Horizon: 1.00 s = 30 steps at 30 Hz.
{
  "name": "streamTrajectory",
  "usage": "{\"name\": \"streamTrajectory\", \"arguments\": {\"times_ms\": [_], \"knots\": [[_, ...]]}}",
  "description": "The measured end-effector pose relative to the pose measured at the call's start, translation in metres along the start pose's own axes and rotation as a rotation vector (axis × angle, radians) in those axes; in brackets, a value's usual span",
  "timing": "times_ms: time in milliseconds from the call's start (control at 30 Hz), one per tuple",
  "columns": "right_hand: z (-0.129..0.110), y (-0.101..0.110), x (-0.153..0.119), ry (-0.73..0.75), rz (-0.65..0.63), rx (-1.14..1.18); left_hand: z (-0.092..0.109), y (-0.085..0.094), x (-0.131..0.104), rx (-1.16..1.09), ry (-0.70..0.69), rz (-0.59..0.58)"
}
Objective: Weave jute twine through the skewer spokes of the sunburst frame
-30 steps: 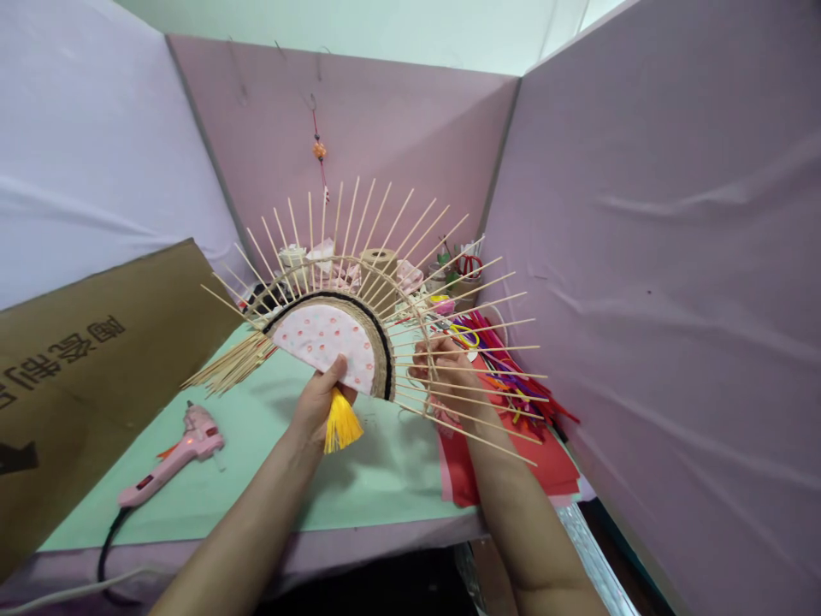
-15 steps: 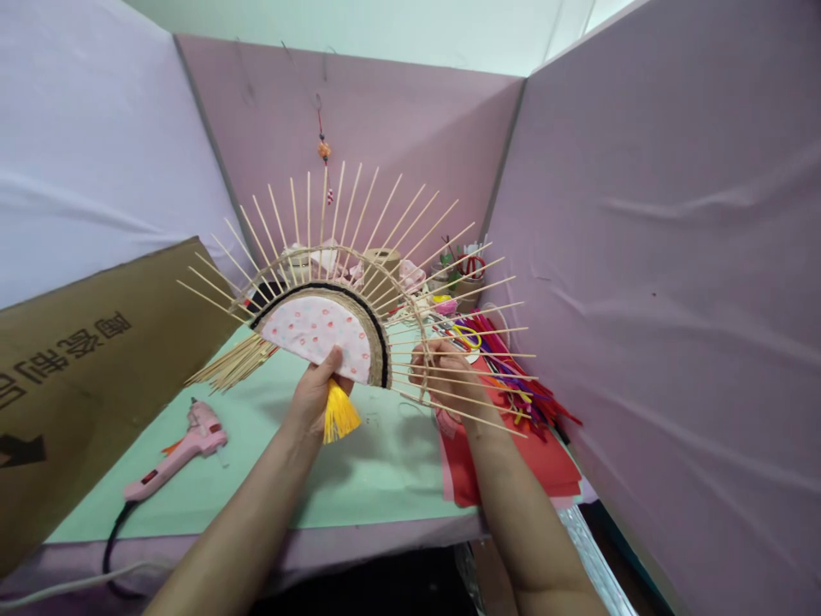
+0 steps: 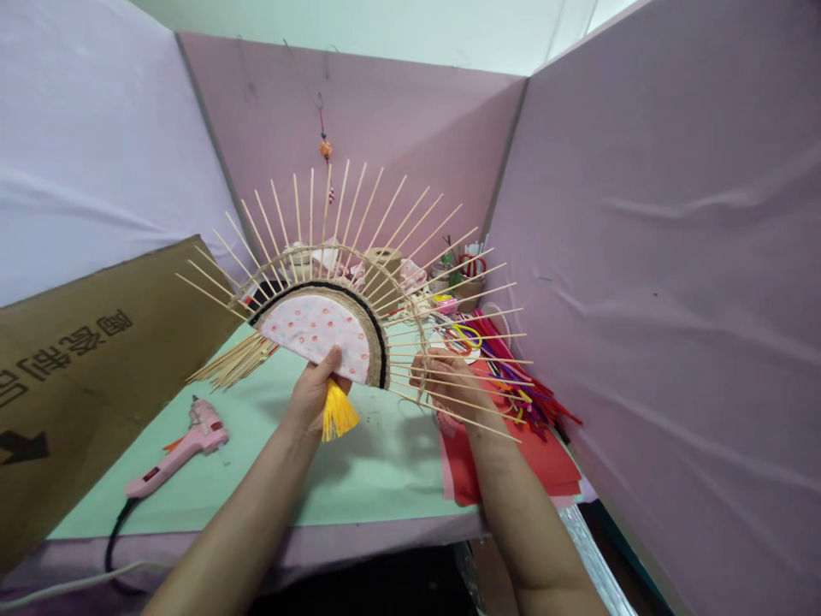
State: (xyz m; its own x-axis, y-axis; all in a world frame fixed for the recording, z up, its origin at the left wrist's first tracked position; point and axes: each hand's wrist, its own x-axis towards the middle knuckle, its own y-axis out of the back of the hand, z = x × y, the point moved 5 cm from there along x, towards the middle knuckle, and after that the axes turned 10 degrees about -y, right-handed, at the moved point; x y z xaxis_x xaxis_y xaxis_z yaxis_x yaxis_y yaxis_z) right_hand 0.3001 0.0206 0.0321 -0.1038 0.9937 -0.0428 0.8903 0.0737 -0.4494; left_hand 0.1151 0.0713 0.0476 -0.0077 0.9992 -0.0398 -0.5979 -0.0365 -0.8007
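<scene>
A half-round fan (image 3: pixel 314 329) with a spotted white centre, a black band and thin wooden sticks spread outward is held above the table. My left hand (image 3: pixel 315 389) grips its lower edge, thumb on the front, beside a yellow tassel (image 3: pixel 339 412). Twine (image 3: pixel 369 261) runs in an arc across the sticks. At the lower right sticks, my right hand (image 3: pixel 449 378) has its fingers closed on the twine, partly behind the sticks.
On the green tabletop (image 3: pixel 256 479) lies a pink glue gun (image 3: pixel 183 449) at the left, near loose sticks (image 3: pixel 237 361) and a cardboard sheet (image 3: pixel 115 376). Red felt (image 3: pixel 545 466), pipe cleaners (image 3: pixel 539 398) and scissors (image 3: pixel 468 336) are at the right.
The right side of the fan has tipped slightly downward, and the stick tips have shifted a little. Both hands keep nearly the same places and grips.
</scene>
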Motion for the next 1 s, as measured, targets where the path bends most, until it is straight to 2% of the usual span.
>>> {"name": "streamTrajectory", "arguments": {"times_ms": [233, 367, 533, 667, 733, 1000], "knots": [[0.003, 0.0, 0.001, 0.014, -0.067, -0.062, -0.001, 0.002, 0.0, 0.023, 0.004, -0.035], [0.002, -0.001, 0.0, 0.02, -0.035, -0.067, 0.0, 0.001, -0.001, 0.005, 0.002, -0.028], [0.004, -0.006, 0.002, -0.058, -0.038, 0.01, 0.006, -0.003, -0.001, -0.023, -0.018, 0.008], [0.008, -0.007, 0.006, -0.072, -0.101, 0.046, 0.017, -0.006, 0.002, -0.056, -0.062, 0.023], [0.009, -0.002, 0.007, -0.052, -0.078, 0.009, 0.026, -0.006, 0.005, -0.049, -0.103, 0.014], [-0.001, 0.022, 0.002, -0.008, 0.027, -0.359, 0.063, 0.002, 0.01, 0.037, -0.289, 0.005]]}}
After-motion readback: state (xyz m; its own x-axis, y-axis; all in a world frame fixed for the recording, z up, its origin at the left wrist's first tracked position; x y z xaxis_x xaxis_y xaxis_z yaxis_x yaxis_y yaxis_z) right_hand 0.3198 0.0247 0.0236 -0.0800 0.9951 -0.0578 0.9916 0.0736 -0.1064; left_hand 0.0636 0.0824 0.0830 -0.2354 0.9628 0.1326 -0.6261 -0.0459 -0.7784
